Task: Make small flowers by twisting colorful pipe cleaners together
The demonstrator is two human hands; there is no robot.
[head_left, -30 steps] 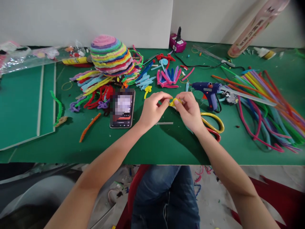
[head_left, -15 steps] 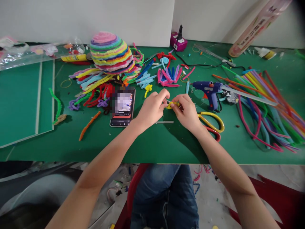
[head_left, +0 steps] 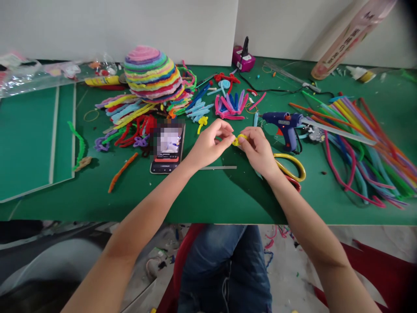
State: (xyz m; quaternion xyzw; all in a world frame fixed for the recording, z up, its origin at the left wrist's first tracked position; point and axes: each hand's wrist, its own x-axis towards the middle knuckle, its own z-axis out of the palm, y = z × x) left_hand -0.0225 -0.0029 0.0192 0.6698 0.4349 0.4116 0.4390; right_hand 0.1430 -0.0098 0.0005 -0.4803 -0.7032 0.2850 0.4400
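Between my two hands is a small looped piece of yellow pipe cleaner [head_left: 239, 139]. My right hand [head_left: 259, 150] pinches it from the right. The thumb and fingertips of my left hand [head_left: 213, 141] are closed at its left end. Just left of my hands lies a finished-looking yellow pipe-cleaner piece [head_left: 202, 123] with a stem. Below them a thin pale stick [head_left: 219, 168] lies flat on the table. Scissors with yellow and red handles [head_left: 295, 167] are partly hidden by my right wrist.
A phone [head_left: 167, 148] lies left of my hands. Behind it stands a striped pipe-cleaner ball [head_left: 154, 74]. A blue glue gun [head_left: 286, 124] with its glue stick is at the right, near loose pipe cleaners [head_left: 368, 143]. A pink bottle [head_left: 353, 39] stands behind.
The yellow piece has shifted slightly to the right and turned between my fingers. My left-hand fingers have spread a little above the pinch, uncovering more of the piece.
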